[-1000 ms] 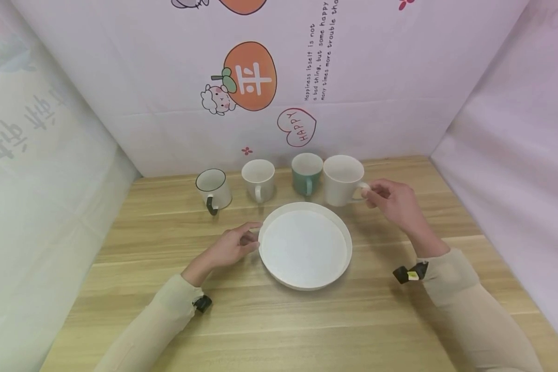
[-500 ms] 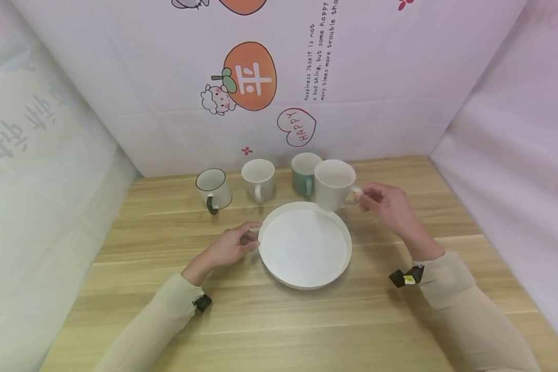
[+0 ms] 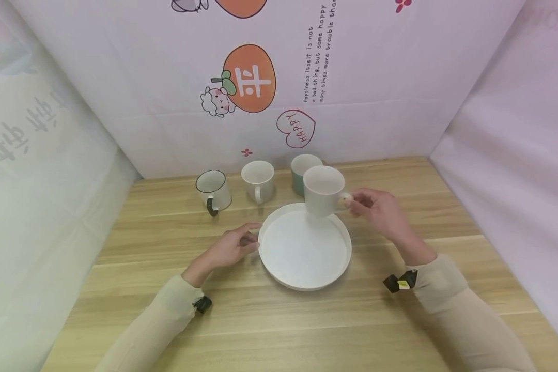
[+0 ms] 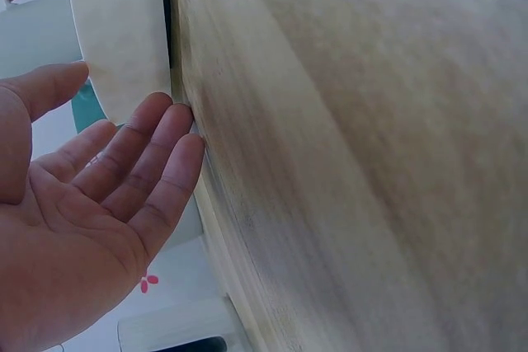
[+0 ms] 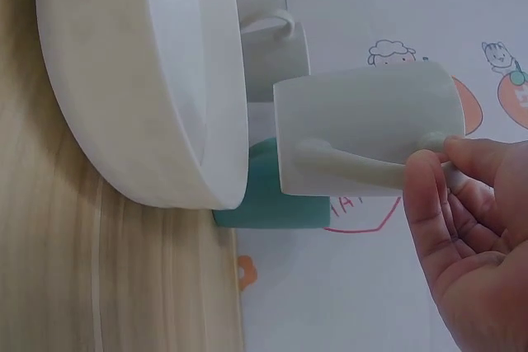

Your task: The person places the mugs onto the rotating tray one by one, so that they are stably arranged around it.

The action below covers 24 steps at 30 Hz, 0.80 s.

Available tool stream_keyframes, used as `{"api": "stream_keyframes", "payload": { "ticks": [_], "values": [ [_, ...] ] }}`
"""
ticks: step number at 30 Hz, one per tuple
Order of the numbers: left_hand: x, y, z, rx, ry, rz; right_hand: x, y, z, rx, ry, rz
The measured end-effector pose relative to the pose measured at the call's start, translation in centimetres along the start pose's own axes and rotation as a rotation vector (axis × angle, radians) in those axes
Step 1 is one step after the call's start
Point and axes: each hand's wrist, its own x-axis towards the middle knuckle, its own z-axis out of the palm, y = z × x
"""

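My right hand (image 3: 376, 211) pinches the handle of a white mug (image 3: 323, 194) between thumb and fingers. In the right wrist view the mug (image 5: 367, 129) hangs in the air, apart from the round white tray (image 5: 124, 80). From the head view it overlaps the far right rim of the tray (image 3: 304, 253). My left hand (image 3: 232, 245) stays at the tray's left side with its fingers extended; the left wrist view has the palm (image 4: 91, 212) turned up and fingertips by the tray wall (image 4: 124, 30). Whether they touch it I cannot tell.
Behind the tray stand a teal mug (image 3: 298, 173), partly hidden by the held mug, a plain white mug (image 3: 259, 181), and a white mug with a black rim and handle (image 3: 215, 190). A printed white cloth (image 3: 167, 103) walls off the wooden table (image 3: 279, 330).
My right hand has lifted the white mug and carried it leftward and nearer, from beside the teal mug to above the tray's far right rim. The left hand and tray have kept their places.
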Motion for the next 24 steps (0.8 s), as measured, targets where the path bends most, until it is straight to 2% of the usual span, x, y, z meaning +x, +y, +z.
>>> {"api": "stream_keyframes", "payload": {
  "ticks": [24],
  "values": [
    [-0.2,0.2,0.0,0.002,0.007,0.004,-0.1,-1.8,2.9,0.117,-0.092,-0.016]
  ]
}}
